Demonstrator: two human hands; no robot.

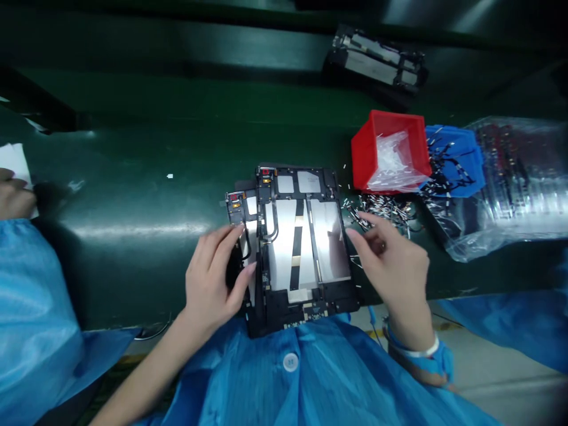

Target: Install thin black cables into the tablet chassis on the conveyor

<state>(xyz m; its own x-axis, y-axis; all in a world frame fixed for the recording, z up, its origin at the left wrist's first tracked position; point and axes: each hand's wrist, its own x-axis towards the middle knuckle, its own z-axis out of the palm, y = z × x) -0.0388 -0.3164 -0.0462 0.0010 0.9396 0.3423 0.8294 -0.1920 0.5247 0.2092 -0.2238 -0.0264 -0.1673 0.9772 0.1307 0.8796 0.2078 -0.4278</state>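
On the dark green bench mat [133,183] lies a black tablet frame [293,183] with silver panels and thin cables. A second frame [237,204] sits partly under its left side. My left hand [210,275] grips the left edge of the stacked frames, with fingers across the top. My right hand [388,257] hovers just right of the frames, fingers apart, above a scattered heap of small metal-ended parts [381,210]. I cannot see anything in its fingers.
A red plastic bin [366,160] holds a clear bag of small white parts. Beside it are a blue bin [461,160] with black cables and a clear plastic bag [510,195]. Another frame stack [375,59] lies farther back. At far left, a co-worker's hand [13,195] rests by white paper [15,163].
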